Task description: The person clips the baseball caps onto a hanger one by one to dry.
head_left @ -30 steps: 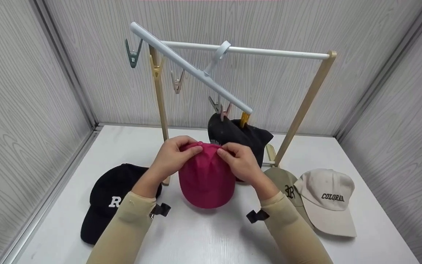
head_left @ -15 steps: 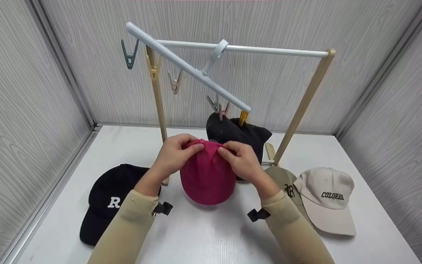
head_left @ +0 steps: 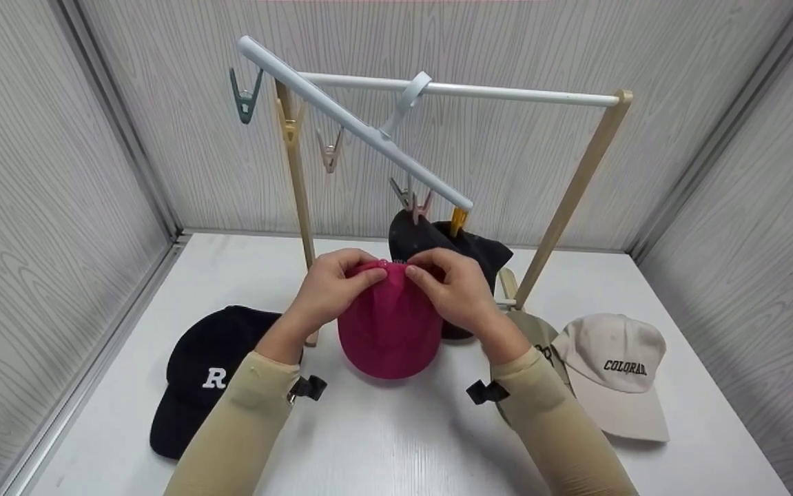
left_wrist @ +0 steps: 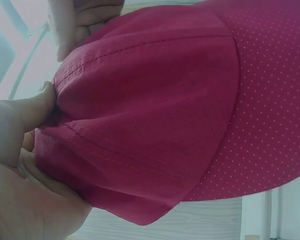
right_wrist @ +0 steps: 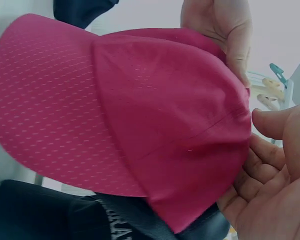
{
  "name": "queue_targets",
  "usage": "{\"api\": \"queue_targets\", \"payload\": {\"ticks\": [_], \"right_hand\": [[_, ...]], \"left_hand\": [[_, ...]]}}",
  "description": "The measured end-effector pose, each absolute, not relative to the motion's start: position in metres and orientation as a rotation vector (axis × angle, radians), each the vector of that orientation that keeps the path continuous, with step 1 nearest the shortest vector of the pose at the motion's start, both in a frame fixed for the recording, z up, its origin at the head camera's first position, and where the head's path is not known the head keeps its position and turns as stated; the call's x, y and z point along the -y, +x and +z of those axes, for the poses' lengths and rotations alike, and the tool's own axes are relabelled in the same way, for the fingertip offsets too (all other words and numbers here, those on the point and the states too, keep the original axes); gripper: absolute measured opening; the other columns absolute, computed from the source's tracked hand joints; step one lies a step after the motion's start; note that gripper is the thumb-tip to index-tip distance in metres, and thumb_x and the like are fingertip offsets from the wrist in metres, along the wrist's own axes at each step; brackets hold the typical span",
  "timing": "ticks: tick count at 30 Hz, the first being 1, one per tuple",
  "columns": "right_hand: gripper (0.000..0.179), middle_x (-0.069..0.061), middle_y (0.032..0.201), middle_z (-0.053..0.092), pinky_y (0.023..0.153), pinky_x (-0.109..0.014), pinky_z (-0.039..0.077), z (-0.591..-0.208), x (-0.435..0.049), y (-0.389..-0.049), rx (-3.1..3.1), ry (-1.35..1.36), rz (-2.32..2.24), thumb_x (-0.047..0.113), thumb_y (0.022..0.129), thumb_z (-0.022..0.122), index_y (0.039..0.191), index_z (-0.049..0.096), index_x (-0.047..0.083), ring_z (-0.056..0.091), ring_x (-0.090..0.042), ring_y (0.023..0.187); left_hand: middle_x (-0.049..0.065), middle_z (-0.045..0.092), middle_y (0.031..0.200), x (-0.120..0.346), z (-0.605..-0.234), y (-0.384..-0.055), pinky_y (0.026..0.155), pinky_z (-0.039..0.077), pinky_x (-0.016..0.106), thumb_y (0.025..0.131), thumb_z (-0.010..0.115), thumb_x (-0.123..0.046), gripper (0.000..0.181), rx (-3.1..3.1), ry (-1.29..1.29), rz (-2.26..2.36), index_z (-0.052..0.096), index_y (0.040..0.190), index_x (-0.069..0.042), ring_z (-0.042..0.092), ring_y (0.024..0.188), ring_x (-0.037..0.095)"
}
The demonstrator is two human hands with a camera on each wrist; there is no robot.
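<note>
A magenta baseball cap (head_left: 390,331) hangs brim down between my two hands, over the white table. My left hand (head_left: 331,286) pinches the top of its crown, thumb in front and fingers behind; the left wrist view shows the fabric (left_wrist: 140,100) gathered into folds there. At the crown's right side, my right hand (head_left: 455,289) has its thumb at the cap's edge. In the right wrist view its fingers (right_wrist: 257,175) pass behind the crown. Just behind the hands, a black cap (head_left: 468,255) hangs from a pink clip (head_left: 421,208) and a yellow clip (head_left: 459,222).
The light-blue clip hanger (head_left: 355,124) hooks over a rack's white bar (head_left: 520,93); several more clips dangle from it. A black cap with an R (head_left: 213,344) lies left. At right are an olive cap (head_left: 530,327), partly behind my arm, and a beige cap (head_left: 620,351).
The magenta cap has risen slightly, its brim now higher above the table. My right hand has shifted a little left and up along the crown's top edge.
</note>
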State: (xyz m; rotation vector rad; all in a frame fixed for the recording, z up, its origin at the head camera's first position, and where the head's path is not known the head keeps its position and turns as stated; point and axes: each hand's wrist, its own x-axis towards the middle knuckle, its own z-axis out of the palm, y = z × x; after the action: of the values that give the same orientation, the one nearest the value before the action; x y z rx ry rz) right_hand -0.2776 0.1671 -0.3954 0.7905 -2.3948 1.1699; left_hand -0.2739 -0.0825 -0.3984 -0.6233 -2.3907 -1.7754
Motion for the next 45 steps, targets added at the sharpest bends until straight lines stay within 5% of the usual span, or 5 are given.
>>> {"api": "queue_targets", "payload": {"ticks": [45], "right_hand": [[0.014, -0.007, 0.108, 0.082, 0.088, -0.042, 0.059, -0.343, -0.160, -0.299, 2.372, 0.769, 1.104, 0.013, 0.106, 0.077, 0.116, 0.083, 0.004, 0.074, -0.021, 0.098]], "left_hand": [[0.008, 0.075, 0.110, 0.080, -0.353, -0.304, 0.087, 0.056, 0.035, 0.111, 0.072, -0.025, 0.024, 2.359, -0.671, -1.680, 0.078, 0.124, -0.005, 0.067, 0.100, 0.021]]}}
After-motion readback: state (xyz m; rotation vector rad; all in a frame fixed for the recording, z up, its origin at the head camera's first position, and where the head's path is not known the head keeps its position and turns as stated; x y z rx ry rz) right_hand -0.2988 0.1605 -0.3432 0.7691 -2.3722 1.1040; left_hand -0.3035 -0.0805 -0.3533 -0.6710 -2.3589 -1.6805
